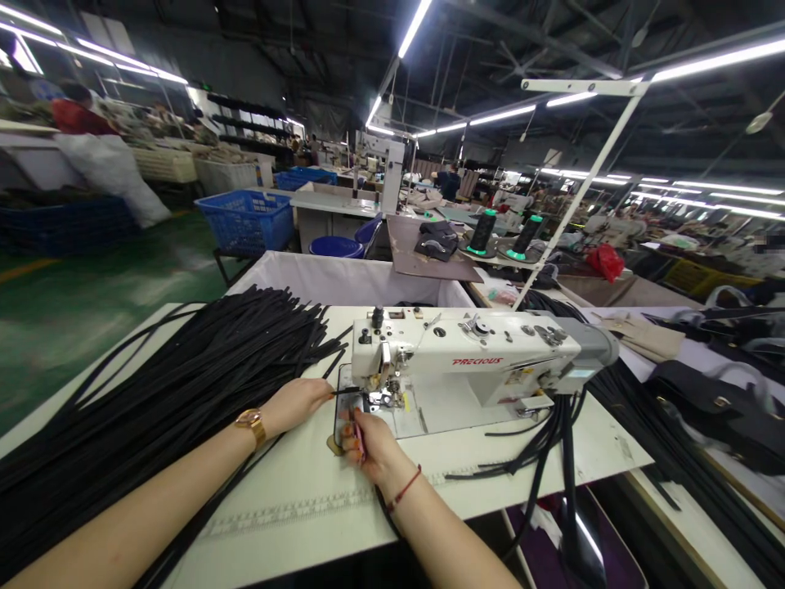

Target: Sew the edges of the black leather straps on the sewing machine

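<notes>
My left hand [303, 406], with a gold watch on the wrist, is closed in a pinch on the end of a narrow black strap [347, 391]. This strap runs right to the presser foot [381, 398] of a white sewing machine [423, 353]. Just in front of the needle area, my right hand [375, 446] is closed around a small pink-handled tool [359, 442]; its exact kind is mostly hidden by the fingers. A thick pile of long black straps [184, 368] lies on the table left of the machine, beside my left forearm.
A printed ruler [294, 507] runs along the front of the white table [331, 532]. More black straps [561, 442] hang over the table right of the machine. Behind stand two black thread cones [482, 233], a blue basket [248, 221] and a blue chair [336, 247].
</notes>
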A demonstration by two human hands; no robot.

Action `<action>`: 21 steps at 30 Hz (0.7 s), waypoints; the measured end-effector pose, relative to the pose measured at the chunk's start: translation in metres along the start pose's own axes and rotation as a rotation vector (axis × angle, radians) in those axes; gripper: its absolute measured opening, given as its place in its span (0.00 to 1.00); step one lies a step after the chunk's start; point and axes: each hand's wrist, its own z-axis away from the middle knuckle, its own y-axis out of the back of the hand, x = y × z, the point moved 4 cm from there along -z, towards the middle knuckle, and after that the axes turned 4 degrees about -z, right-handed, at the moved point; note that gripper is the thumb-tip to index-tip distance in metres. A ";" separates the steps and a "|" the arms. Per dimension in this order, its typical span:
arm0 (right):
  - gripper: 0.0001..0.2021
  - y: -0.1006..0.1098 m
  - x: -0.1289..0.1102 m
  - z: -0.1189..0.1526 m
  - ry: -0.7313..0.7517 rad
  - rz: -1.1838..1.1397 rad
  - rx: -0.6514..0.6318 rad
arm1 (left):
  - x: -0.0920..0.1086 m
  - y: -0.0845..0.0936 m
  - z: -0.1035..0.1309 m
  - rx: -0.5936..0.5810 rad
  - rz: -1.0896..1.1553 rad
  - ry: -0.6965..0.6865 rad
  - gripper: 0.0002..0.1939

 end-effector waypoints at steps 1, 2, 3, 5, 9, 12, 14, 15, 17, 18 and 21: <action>0.13 -0.001 -0.002 -0.009 -0.028 -0.027 -0.012 | 0.001 0.001 -0.001 -0.001 0.000 0.001 0.18; 0.14 -0.002 -0.004 -0.016 -0.054 -0.051 -0.023 | 0.002 0.002 -0.001 -0.003 0.000 0.000 0.17; 0.14 -0.002 -0.005 -0.021 -0.072 -0.071 -0.030 | 0.002 0.003 -0.002 -0.005 -0.002 -0.001 0.17; 0.15 -0.003 -0.006 -0.028 -0.095 -0.100 -0.045 | 0.004 0.005 -0.002 -0.010 -0.012 -0.004 0.16; 0.16 -0.002 -0.007 -0.035 -0.102 -0.124 -0.058 | 0.005 0.006 0.000 -0.017 -0.045 -0.006 0.16; 0.15 0.001 -0.007 -0.040 -0.075 -0.117 -0.031 | 0.007 0.004 -0.003 -0.014 -0.073 -0.024 0.17; 0.12 0.002 -0.006 -0.041 -0.036 -0.105 0.001 | 0.010 0.003 -0.005 -0.008 -0.085 -0.039 0.17; 0.10 0.002 -0.006 -0.039 -0.013 -0.097 0.015 | 0.011 0.004 -0.005 -0.005 -0.093 -0.044 0.17; 0.07 0.001 -0.004 -0.031 0.043 -0.080 0.030 | 0.012 0.014 0.001 0.016 -0.096 -0.046 0.18; 0.07 0.000 -0.003 -0.024 0.076 -0.072 0.029 | 0.011 0.023 0.009 0.046 -0.076 -0.044 0.18; 0.13 0.000 0.001 0.011 0.171 -0.052 -0.001 | 0.002 0.069 0.053 0.289 0.066 0.062 0.19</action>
